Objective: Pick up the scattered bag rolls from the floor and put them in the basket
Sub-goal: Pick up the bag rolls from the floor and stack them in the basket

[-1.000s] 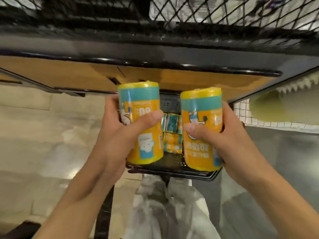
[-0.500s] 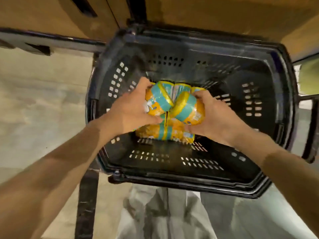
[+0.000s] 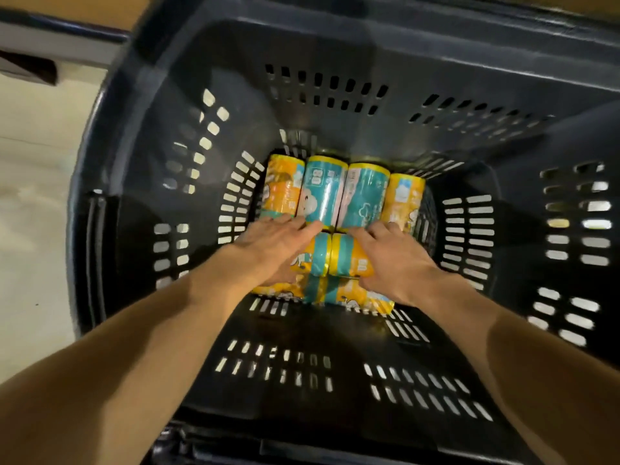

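Both hands have gone lower into the basket (image 3: 141, 182): left hand (image 3: 278, 250) and right hand (image 3: 399, 260) press flat-fingered on two bag rolls (image 3: 332, 260) lying on its bottom near the far wall.

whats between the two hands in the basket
In the head view, two yellow-and-teal bag rolls lie end to end between the left hand and right hand, one under each, inside the basket.

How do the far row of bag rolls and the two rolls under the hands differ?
The far row of rolls lies lengthwise, pointing away, four side by side, untouched; the two rolls under the hands lie crosswise, end to end, on top of other rolls. All share yellow and teal wrappers inside the basket.
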A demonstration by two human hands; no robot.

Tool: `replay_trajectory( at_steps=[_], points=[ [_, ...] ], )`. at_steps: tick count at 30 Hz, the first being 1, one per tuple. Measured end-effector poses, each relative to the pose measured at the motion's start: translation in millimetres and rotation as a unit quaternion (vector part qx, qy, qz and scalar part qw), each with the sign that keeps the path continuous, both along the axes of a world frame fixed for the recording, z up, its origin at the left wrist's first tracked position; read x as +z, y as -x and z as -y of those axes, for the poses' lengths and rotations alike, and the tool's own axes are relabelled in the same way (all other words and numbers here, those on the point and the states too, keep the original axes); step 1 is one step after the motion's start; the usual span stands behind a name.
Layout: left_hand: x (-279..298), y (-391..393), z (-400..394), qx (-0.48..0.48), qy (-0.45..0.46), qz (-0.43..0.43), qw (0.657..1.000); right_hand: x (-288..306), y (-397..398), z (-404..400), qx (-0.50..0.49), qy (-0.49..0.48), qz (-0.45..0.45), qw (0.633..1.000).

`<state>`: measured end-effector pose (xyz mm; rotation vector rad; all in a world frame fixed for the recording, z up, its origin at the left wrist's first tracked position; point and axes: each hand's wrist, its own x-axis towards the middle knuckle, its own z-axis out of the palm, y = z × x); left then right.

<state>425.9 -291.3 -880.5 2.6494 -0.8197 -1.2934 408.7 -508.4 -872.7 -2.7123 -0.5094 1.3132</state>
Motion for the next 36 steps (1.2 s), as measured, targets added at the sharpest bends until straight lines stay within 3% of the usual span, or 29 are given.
replay_trajectory(
  at_steps=[10,19,26,36],
  points=[
    [-23,3,-2,0.023,0.020,0.044,0.999,-25,19,-4,-0.009,-0.011,0.049,0.999],
    [20,-4,4,0.038,0.016,0.081,0.996,19,0,-17,-0.014,-0.012,0.063,0.998],
    [114,-25,-23,0.079,0.034,0.116,0.990,119,-45,-37,-0.018,-0.004,0.085,0.996],
    [341,-43,-79,0.183,-0.012,0.177,0.967,335,-99,-121,0.073,-0.076,0.131,0.986]
  ],
)
